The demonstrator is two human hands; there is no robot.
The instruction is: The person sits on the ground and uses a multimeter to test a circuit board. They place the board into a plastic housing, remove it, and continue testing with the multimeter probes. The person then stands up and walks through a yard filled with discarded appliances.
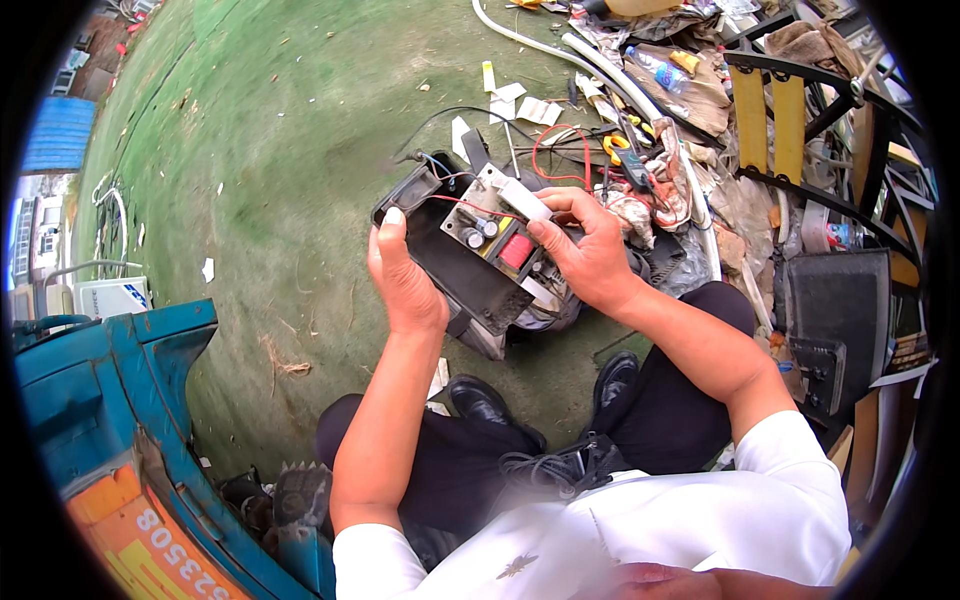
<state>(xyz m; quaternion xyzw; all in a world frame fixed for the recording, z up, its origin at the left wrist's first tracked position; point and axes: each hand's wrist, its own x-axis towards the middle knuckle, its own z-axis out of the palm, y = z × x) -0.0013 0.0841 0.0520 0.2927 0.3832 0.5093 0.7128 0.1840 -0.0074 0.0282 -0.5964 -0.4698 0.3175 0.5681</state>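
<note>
In front of my knees is an opened black plastic case (458,268), with a circuit board (470,216) raised over it at a tilt. The board carries round capacitors, a red-wrapped coil (516,250) and a pale metal block (522,200); thin wires run from it to the case's far left end. My left hand (408,275) grips that end, thumb on top and the other fingers mostly hidden. My right hand (588,248) holds the circuit board by its right side, thumb and fingers around the pale block.
Beyond my right hand lies a yellow-and-dark clamp meter (628,162) with a red lead (540,150). Scrap, rags, a plastic bottle (657,72) and a black frame with yellow slats (768,120) fill the right side. At lower left stands a teal machine (90,390). White hose (600,62) curves across the far ground.
</note>
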